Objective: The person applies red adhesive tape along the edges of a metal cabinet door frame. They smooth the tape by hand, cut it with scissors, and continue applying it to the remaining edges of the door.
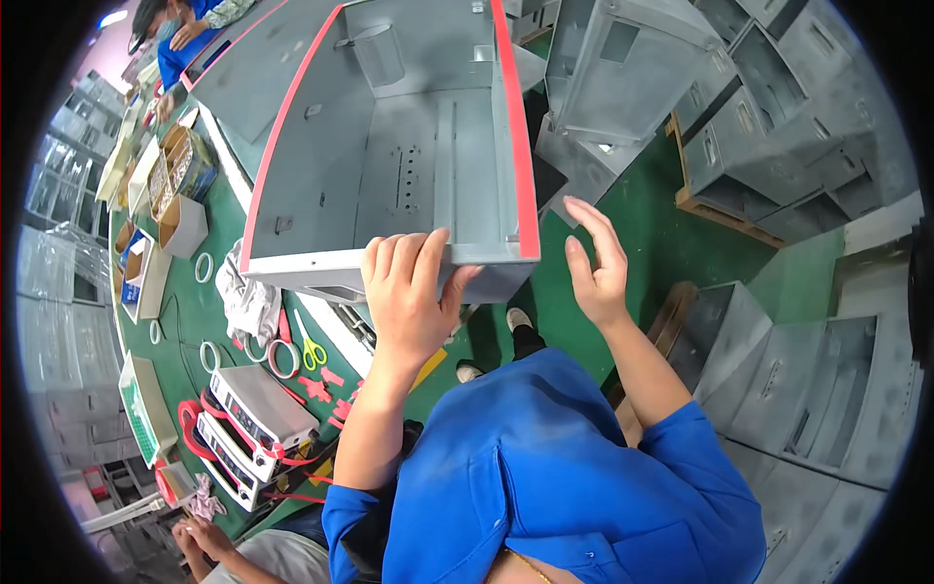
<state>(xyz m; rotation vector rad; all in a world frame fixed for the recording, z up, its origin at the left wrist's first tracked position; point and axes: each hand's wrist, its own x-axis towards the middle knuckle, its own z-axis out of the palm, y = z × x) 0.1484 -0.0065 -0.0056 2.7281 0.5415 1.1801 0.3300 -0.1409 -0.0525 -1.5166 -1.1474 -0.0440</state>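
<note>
A grey metal cabinet (pixel 404 127), its hollow side facing up, lies in front of me. Pink-red tape (pixel 520 146) runs along its left and right rims. My left hand (pixel 407 292) grips the near edge of the cabinet, fingers over the top and thumb to the right. Just off the near right corner, my right hand (pixel 598 263) is raised with its fingers apart and holds nothing. Inside the cabinet are a row of holes and a curved metal piece (pixel 377 54) at the far end.
Left on the green bench (pixel 185 341) are yellow scissors (pixel 311 352), a white cloth (pixel 248 297), tape rolls, parts boxes (pixel 182 226) and white instruments (pixel 263 409). Another person (pixel 185 39) works at the far left; someone's hands (pixel 199 535) show lower left. Grey cabinets (pixel 778 146) stand stacked on the right.
</note>
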